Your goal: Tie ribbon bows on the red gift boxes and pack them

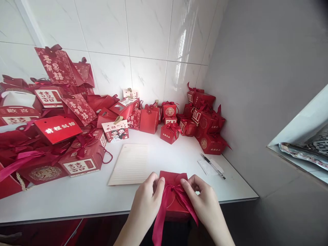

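Note:
A red gift box [176, 206] with curved flaps sits at the table's front edge, between my two hands. A dark pink ribbon [160, 220] is knotted at the middle of its top, with long tails hanging down the front. My left hand [150, 191] is closed at the box's left side, thumb and fingers pinching the ribbon beside the knot. On the right side, my right hand [201, 193] pinches the ribbon too, its thumb near the top flap. Some fingertips are hidden behind the box and ribbon.
A lined notepad [130, 164] lies behind my left hand. A black pen [214, 166] rests on white paper [205, 168] at right. Red gift boxes [79, 160] are heaped at left, with more boxes [205, 123] stacked in the right corner. Tiled wall [148, 30] stands behind.

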Demonstrator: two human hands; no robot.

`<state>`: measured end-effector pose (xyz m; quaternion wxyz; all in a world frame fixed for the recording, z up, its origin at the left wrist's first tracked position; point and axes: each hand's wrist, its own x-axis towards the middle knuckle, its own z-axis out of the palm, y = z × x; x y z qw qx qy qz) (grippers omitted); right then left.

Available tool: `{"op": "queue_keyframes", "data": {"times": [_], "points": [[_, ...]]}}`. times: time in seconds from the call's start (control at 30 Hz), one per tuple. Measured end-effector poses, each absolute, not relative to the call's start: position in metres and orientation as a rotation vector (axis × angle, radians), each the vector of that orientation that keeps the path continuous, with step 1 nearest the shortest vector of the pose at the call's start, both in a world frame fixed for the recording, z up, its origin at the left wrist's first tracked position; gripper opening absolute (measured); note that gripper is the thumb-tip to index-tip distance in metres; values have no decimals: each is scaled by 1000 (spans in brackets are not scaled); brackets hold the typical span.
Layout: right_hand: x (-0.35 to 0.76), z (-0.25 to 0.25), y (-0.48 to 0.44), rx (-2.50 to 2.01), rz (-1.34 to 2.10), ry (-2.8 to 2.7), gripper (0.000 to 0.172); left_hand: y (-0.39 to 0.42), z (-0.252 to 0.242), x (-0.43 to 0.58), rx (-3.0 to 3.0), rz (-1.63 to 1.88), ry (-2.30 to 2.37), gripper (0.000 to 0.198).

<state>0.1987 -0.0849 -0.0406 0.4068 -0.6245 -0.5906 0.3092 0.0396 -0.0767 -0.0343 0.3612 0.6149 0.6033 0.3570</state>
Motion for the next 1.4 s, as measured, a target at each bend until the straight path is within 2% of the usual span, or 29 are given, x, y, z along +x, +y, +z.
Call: {"op": "queue_keyframes", "data": {"times": [0.5,0.67,0.8,0.87,1.0,1.1,1.23,1.4], "points": [[197,-60,-89,-1164,1273,-987,46,-78,-42,45,1533,976,1539,36],[202,-56,-89,-1156,1264,-982,39,-74,-42,40,1437,1002,1366,42],[210,-65,-93,-1145,1118,-1036,33,-72,-44,35,1362,1027,1324,49],[213,-73,-96,-1135,1089,-1117,42,-72,-46,34,1354,1022,1330,50],[212,-85,-100,-1068,1163,-1275,74,-74,-44,37,1390,959,1338,38],[208,-87,-100,-1035,1190,-1208,75,-78,-40,38,1383,919,1316,27],[211,-87,-96,-1005,1261,-1322,76,-81,-40,34,1365,890,1148,23],[213,-86,-96,-940,1319,-1368,103,-80,-44,23,1393,872,1045,21]]}}
